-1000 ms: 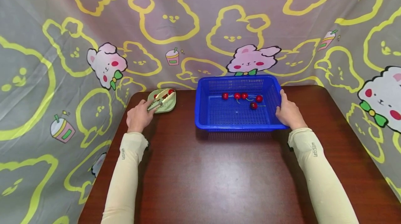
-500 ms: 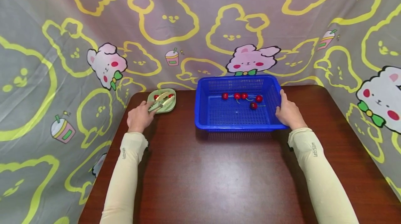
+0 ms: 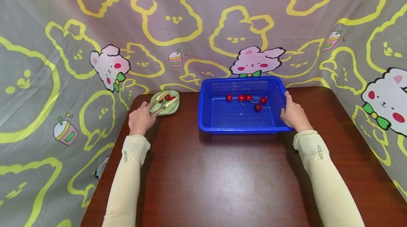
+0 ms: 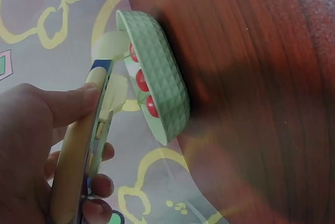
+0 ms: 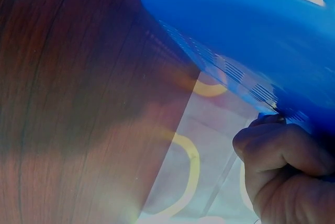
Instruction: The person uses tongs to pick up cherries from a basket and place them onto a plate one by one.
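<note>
My left hand grips a pair of tongs, fingers and thumb curled round the handles. The tongs' pale tips stand apart over a small green dish, on either side of the cherries in it. Three red cherries show past the dish's rim in the left wrist view. With its thumb at the rim, my right hand holds the right end of a blue plastic basket. Several cherries with stems lie on the basket's floor, toward the back. The right wrist view shows curled fingers at the basket's underside.
Basket and dish both stand near the back edge of a dark wooden table, with a gap between them. A patterned cloth hangs close behind and along both sides.
The tongs' tips have spread wider over the dish, and the cherries between them show more plainly. My right hand and the basket have stayed in place.
</note>
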Demonstrator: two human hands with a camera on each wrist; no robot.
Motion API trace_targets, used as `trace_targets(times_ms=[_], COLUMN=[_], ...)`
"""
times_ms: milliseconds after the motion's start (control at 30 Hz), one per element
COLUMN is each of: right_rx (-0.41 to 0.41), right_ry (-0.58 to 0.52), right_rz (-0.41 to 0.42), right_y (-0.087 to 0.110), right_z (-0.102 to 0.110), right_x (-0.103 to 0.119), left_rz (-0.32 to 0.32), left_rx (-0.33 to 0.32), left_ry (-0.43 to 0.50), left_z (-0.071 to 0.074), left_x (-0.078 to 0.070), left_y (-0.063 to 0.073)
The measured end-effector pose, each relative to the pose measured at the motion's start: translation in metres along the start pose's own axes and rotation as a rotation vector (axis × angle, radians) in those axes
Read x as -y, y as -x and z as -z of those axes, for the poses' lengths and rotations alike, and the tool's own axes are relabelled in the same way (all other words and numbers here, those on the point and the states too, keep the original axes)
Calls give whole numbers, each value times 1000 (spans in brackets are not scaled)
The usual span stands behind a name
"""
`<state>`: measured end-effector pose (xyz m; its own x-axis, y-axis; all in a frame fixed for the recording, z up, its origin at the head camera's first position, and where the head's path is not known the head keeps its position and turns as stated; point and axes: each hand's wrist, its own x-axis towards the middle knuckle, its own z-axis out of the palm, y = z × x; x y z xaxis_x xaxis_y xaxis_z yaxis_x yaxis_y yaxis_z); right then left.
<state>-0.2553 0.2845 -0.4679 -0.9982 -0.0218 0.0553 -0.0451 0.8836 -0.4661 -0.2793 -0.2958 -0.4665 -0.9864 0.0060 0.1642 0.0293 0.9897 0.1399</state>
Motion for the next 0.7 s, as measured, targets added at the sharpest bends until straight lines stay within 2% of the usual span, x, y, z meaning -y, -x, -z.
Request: trace_targets(times_ms=[133, 333, 700], right_rx=[0, 3, 15], right_ry=[1, 0, -2], right_rz=[-1, -12, -14], right_y=[-1, -1, 0], right_z=[-2, -2, 0], right_x=[-2, -3, 0], left_rz=[4, -7, -72], left_rx=[-56, -105, -128], left_ry=[35, 86, 133], left_z=[2, 10, 19], left_x=[-4, -19, -54], left_y=[3, 4, 9])
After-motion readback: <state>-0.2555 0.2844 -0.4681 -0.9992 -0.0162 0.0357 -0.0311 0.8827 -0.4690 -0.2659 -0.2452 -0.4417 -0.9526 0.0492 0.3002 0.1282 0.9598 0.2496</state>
